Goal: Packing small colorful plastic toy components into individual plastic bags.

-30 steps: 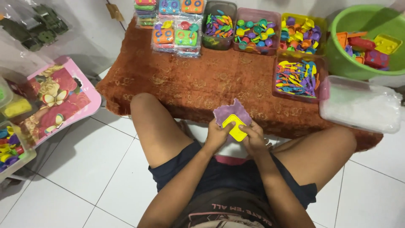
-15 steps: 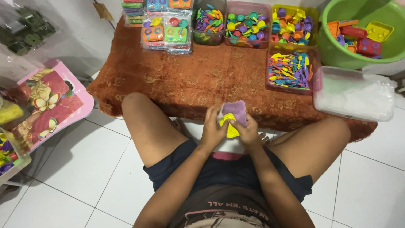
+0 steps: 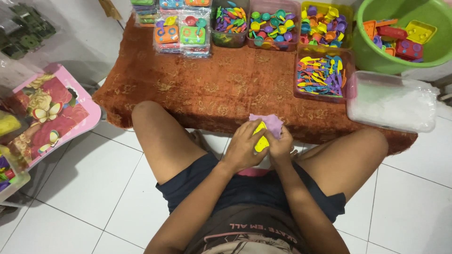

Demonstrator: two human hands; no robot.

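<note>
Both hands meet over the lap at the near edge of the rust-brown patterned cloth point(image 3: 212, 89). The left hand point(image 3: 244, 149) and the right hand point(image 3: 281, 146) curl their fingers closed around a small yellow plastic toy piece point(image 3: 260, 141), with a purple cloth point(image 3: 269, 123) bunched just behind it, touching the fingertips

Take the rug point(image 3: 221, 89) as your landmark: along its far edge stand the toy bins point(image 3: 275, 23), with packaged toy sets point(image 3: 181, 35) at their left; the utensil tray point(image 3: 322, 75) lies on its right part, the lidded box point(image 3: 393, 101) at its right end, the basin point(image 3: 405, 35) behind that; your hands point(image 3: 261, 146) meet at its near edge
</note>
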